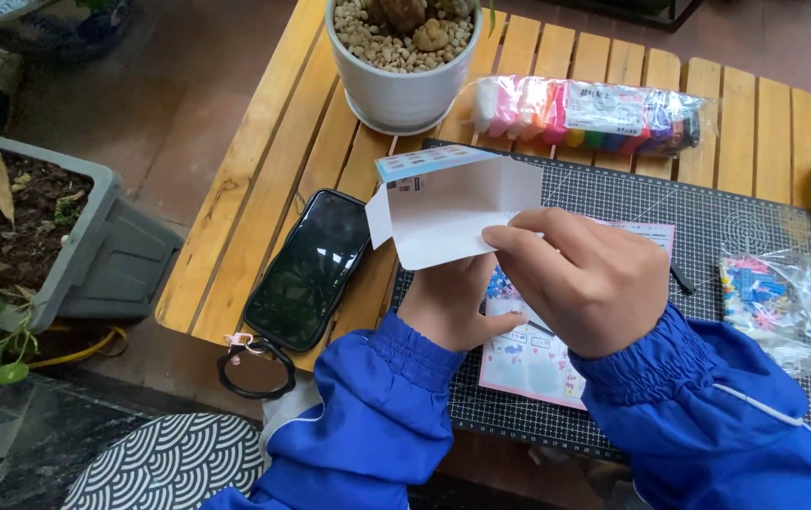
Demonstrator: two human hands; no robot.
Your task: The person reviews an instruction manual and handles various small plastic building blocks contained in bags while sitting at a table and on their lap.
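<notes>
Both the left hand [452, 304] and right hand [583, 281] gripped the small white opened cardboard box [448, 208] above the black gridded cutting mat [708, 212]. Its contents, probably hidden inside, might have spilled through the tilted open flap.

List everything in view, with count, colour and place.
Small carton: one, white with blue top, open flaps, held over the mat.
Cutting mat: one, black, on the table.
Slatted table: one, wooden.
Phone: one, black, left of the mat, with ring strap.
Plant pot: one, white, pebble-filled, table's far edge.
Clay pack: one, multicoloured, beside the pot.
Printed sheet: one, pink and blue, on the mat.
Clear bag: one, colourful pieces, right.
Planter: one, grey, on the floor, left.
Left hand: under the carton.
Right hand: pinching its flap.
</notes>
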